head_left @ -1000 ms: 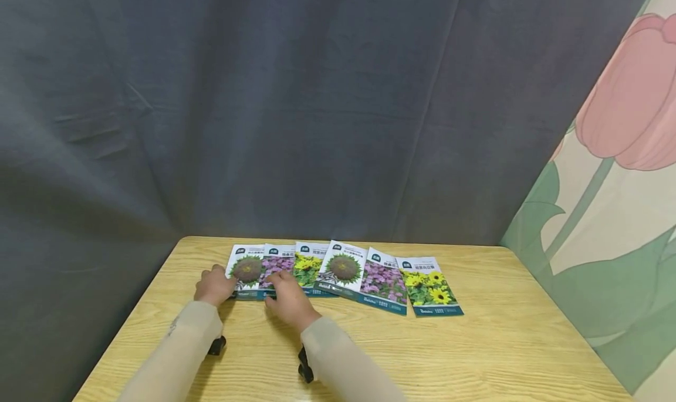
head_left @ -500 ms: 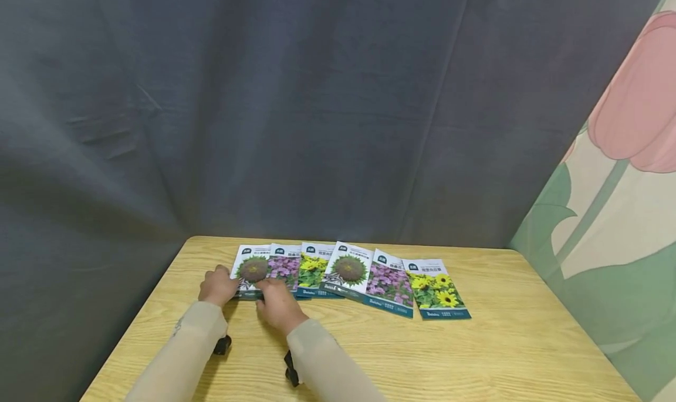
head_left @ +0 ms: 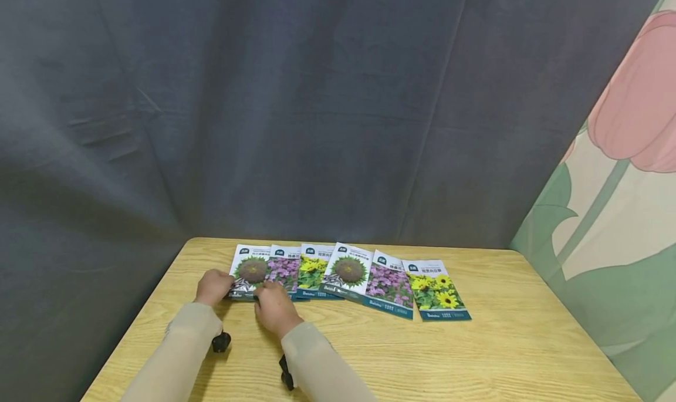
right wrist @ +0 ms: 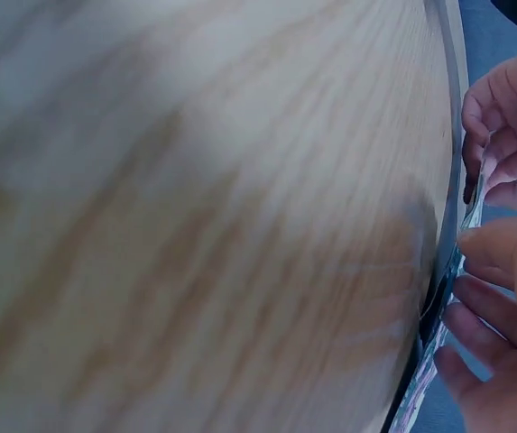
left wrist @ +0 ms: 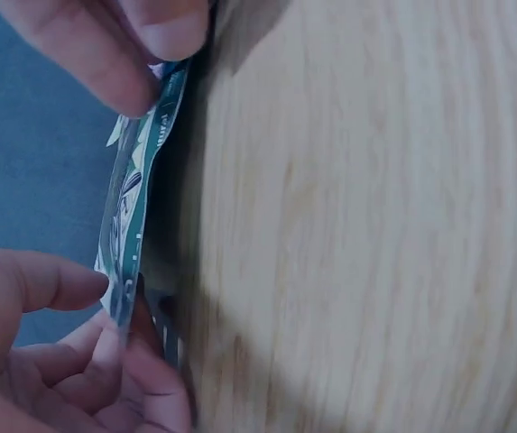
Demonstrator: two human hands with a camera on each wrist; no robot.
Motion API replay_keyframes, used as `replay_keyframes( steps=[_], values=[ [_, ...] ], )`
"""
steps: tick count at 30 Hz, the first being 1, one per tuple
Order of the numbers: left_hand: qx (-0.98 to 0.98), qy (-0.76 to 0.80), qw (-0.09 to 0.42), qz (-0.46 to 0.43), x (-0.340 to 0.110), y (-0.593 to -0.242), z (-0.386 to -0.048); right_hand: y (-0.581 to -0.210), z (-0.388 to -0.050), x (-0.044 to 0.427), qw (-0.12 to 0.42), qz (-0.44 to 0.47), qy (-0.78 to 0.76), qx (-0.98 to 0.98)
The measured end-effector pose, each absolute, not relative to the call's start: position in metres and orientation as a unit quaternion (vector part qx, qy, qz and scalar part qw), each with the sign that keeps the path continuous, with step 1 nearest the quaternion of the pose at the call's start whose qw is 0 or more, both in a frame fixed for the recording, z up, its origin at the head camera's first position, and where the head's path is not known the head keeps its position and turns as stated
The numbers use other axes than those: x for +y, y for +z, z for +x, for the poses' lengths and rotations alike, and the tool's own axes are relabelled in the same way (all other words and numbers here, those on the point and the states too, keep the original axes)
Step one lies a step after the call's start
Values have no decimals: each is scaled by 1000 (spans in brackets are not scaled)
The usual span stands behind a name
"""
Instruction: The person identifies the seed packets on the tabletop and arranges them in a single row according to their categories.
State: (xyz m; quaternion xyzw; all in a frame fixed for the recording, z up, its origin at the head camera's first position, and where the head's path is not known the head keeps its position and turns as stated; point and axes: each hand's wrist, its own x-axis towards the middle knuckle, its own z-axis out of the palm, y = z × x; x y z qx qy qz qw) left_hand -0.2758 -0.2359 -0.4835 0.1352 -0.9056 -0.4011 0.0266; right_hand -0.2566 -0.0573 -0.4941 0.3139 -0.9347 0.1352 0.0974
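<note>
White on its upper part, the sunflower packet (head_left: 252,269) lies on the wooden table (head_left: 412,355), at the left end of a row of six. I judge it light, thin and easy to bend: its near edge bows somewhat in the left wrist view. The surface may be slippery, so the near corners seem good places for holding. The left hand (head_left: 213,286) pinches it by thumb and fingers near the left one. The right hand (head_left: 277,309) touches the near edge toward the other; whether it pinches too, I cannot tell. Just beside, the purple-flower packet (head_left: 284,269) may hinder a clean grasp. Next come the yellow-flower packet (head_left: 313,266), second sunflower packet (head_left: 347,270), second purple-flower packet (head_left: 389,283) and second yellow-flower packet (head_left: 438,290), partly overlapping. Behind hangs a dark cloth (head_left: 317,126).
</note>
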Motion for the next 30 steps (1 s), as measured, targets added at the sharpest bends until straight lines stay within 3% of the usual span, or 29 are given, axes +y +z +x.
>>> replay_keyframes(
  steps=[5,12,24,30],
  values=[
    [-877,-457,20,147,-236,-482,-272,-496,-256,-57,111,310,136,-934],
    [-833,-526,62,158,-232,-481,-268,-496,-254,-56,113,304,180,-929],
    [-808,-541,164,164,-227,-470,-255,-495,-253,-55,66,304,296,-903],
    [-797,-550,182,168,-227,-467,-246,-494,-247,-54,15,252,416,-874]
  ],
)
